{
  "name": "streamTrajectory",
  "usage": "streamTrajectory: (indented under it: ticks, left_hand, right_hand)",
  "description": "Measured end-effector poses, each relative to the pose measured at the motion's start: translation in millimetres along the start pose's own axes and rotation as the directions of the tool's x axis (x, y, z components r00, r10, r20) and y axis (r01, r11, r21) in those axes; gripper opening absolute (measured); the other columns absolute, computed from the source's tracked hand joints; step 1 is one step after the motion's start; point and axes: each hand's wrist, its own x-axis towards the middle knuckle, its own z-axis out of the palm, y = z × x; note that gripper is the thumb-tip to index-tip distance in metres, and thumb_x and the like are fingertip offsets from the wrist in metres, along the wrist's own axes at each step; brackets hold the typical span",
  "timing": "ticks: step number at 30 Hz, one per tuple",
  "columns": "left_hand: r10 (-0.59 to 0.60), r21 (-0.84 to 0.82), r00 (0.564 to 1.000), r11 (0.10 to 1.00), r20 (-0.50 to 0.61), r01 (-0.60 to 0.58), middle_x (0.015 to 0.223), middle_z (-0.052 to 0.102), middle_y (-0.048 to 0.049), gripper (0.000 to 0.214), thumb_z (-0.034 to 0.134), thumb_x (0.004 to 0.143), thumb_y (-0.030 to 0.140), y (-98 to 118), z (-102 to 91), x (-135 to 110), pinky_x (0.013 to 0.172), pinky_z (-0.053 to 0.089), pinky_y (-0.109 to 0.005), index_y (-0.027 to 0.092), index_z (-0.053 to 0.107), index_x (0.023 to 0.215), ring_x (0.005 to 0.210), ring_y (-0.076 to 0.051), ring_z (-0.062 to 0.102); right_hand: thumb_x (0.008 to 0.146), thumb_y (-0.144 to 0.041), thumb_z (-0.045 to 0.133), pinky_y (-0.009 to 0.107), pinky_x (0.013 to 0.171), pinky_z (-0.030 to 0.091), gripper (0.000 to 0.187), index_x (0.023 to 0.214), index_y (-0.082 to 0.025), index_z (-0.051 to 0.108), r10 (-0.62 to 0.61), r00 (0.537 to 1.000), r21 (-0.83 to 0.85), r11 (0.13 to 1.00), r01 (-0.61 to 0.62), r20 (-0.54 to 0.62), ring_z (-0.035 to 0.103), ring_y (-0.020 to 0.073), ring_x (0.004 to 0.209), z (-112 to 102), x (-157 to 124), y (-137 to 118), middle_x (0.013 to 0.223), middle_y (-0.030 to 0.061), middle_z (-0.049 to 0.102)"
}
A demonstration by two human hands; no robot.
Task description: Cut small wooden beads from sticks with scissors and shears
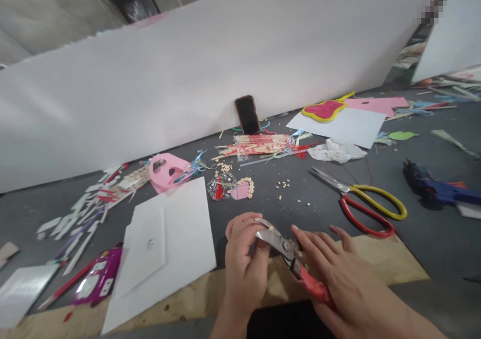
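Near the wooden board at the table's front edge, my right hand is around the red handle of a pair of pruning shears, its fingers lying partly along them. The shears' curved metal blades point left, up to the curled fingers of my left hand. Whatever those fingers pinch at the blades is hidden. Beyond my hands lie small cut beige pieces. Some of these edge a small pink card piece, beside a clear bag of sequins.
Scissors with red and yellow handles lie right of my hands, a blue glue gun farther right. White sheets lie left, near a purple packet. Behind are bundled sticks, a phone and a white partition.
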Motion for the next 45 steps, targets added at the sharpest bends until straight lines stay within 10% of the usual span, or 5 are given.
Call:
streamTrajectory:
  ticks: [14, 22, 33, 45]
  left_hand:
    - [-0.339, -0.502, 0.919, 0.77, 0.202, 0.395, 0.102, 0.063, -0.0097, 0.026, 0.064, 0.082, 0.038, -4, 0.7, 1, 0.079, 0.045, -0.027, 0.015, 0.07, 0.072, 0.093, -0.02, 0.058]
    - [-0.293, -0.369, 0.948, 0.873, 0.126, 0.319, 0.097, 0.065, -0.0099, 0.029, 0.055, 0.088, 0.035, -6, 0.2, -1, 0.084, 0.048, -0.03, 0.015, 0.068, 0.073, 0.097, -0.022, 0.06]
    - [0.091, 0.346, 0.995, 0.935, -0.035, -0.073, 0.093, 0.069, -0.0056, 0.018, 0.046, 0.089, 0.019, 4, -0.1, 0, 0.097, 0.036, -0.047, 0.021, 0.064, 0.085, 0.1, -0.024, 0.058]
    - [0.042, 0.201, 0.999, 0.979, -0.015, -0.038, 0.093, 0.068, -0.0059, 0.022, 0.043, 0.091, 0.02, 5, 2.8, -2, 0.096, 0.037, -0.046, 0.022, 0.062, 0.081, 0.106, -0.025, 0.055]
  right_hand:
    - [0.065, -0.016, 0.048, 0.056, 0.095, 0.026, 0.083, 0.144, -0.018, 0.026, 0.029, 0.995, 0.161, 0.986, -0.045, 0.1, 0.058, 0.0289, 0.103, -11, 4, 4, 0.122, 0.0121, 0.06]
    - [0.067, -0.016, 0.049, 0.05, 0.088, 0.031, 0.075, 0.14, -0.014, 0.031, 0.045, 0.997, 0.183, 0.982, -0.057, 0.067, 0.06, 0.0283, 0.095, -6, 5, 0, 0.113, 0.0139, 0.062]
    - [0.069, -0.016, 0.048, 0.052, 0.092, 0.029, 0.08, 0.144, -0.011, 0.023, 0.058, 0.998, 0.092, 0.994, -0.058, 0.003, 0.055, 0.0298, 0.106, 0, 5, -2, 0.123, 0.015, 0.059]
    - [0.071, -0.018, 0.049, 0.054, 0.099, 0.027, 0.078, 0.144, -0.011, 0.024, -0.031, 1.0, 0.016, 0.999, 0.032, -0.001, 0.052, 0.0317, 0.115, -3, 1, 1, 0.135, 0.017, 0.052]
